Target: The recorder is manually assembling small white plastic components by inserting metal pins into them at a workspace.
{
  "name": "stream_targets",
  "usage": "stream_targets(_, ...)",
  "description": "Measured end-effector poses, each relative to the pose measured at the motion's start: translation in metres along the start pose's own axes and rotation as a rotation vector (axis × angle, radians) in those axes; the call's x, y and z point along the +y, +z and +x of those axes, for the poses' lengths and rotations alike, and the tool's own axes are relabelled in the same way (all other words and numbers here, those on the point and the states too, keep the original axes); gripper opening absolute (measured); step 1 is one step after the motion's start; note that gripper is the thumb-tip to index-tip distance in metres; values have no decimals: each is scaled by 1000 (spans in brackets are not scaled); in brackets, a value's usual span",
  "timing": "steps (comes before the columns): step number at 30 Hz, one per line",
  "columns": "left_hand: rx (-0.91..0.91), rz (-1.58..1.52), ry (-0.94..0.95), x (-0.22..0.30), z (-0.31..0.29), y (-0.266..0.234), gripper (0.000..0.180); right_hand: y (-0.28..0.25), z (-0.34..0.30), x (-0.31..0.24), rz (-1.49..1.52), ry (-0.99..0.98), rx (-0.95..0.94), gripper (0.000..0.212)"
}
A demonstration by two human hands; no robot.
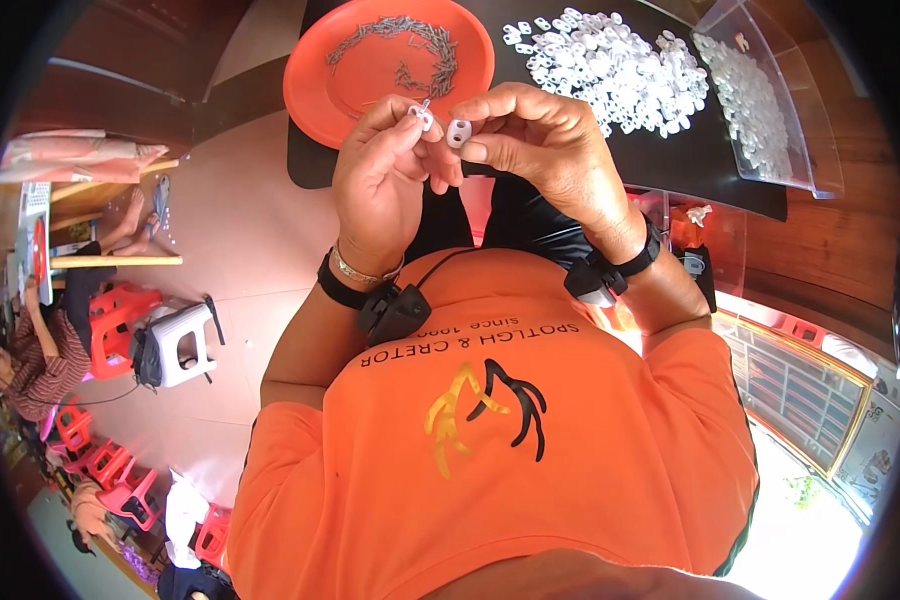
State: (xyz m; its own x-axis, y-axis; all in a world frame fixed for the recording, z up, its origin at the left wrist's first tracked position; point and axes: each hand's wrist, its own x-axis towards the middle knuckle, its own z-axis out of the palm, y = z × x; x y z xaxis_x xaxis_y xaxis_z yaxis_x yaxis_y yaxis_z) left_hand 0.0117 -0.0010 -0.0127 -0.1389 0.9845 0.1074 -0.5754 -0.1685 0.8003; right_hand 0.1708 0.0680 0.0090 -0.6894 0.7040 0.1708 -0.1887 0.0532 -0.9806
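Note:
My left hand (378,175) pinches a small white plastic piece (422,117), and a thin metal screw or pin stands up from it. Facing it, my right hand (555,150) holds a white oval plastic piece with two holes (458,133) between thumb and forefinger. The two pieces are close together but apart. Just beyond my left hand is a round red plate (315,85), partly covered by the fingers. A scattered ring of small grey screws or pins (438,50) lies in it. Past my right hand, many matching white plastic pieces (610,70) are heaped on the dark table (715,180).
At the far right a clear plastic bin (755,110) holds more small pale pieces. Red stools (120,325) and a white stool (182,345) stand on the floor to the left. Another person (55,350) sits at the far left.

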Motion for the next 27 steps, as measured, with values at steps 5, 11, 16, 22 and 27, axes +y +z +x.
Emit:
stream_targets(5,-36,-1,-6,-1,0,1,19,0,2,0,-240,-210,-51,9)
stream_targets(11,78,130,-31,-1,-3,5,19,-9,15,8,-17,104,49,17)
stream_targets(16,172,295,-67,0,-6,10,19,-13,23,-2,-2,164,68,16)
stream_targets(22,165,327,-46,0,-6,11,18,-13,23,-9,21,193,32,17)
stream_targets(27,162,363,-46,2,-7,12,19,-12,21,-10,-14,153,10,17)
